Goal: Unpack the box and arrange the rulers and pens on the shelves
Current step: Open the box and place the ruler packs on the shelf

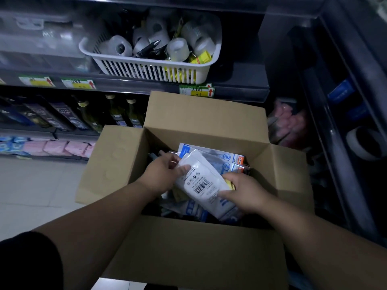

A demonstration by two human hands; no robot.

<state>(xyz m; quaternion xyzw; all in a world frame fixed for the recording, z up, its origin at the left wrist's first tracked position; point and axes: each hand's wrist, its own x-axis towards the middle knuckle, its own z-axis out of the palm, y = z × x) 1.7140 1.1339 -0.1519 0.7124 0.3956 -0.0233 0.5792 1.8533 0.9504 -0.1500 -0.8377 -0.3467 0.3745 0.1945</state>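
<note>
An open cardboard box (117,164) sits in front of me, its flaps folded outward. Both my hands are inside it. My left hand (162,174) grips the upper left edge of a white plastic packet (202,181) with a barcode on its back. My right hand (245,191) holds the packet's lower right end. Under the packet lie more blue-and-white blister packs (226,159) and other stationery, partly hidden. A black pen (147,48) lies in a white basket (146,70) on the shelf above the box.
The basket also holds tape rolls and yellow packs. Shelf edge (125,83) carries price tags. Bottles (117,114) and dark boxes stand on the lower left shelf, pink and blue packs below. A dark rack (339,122) stands to the right. Tiled floor lies at left.
</note>
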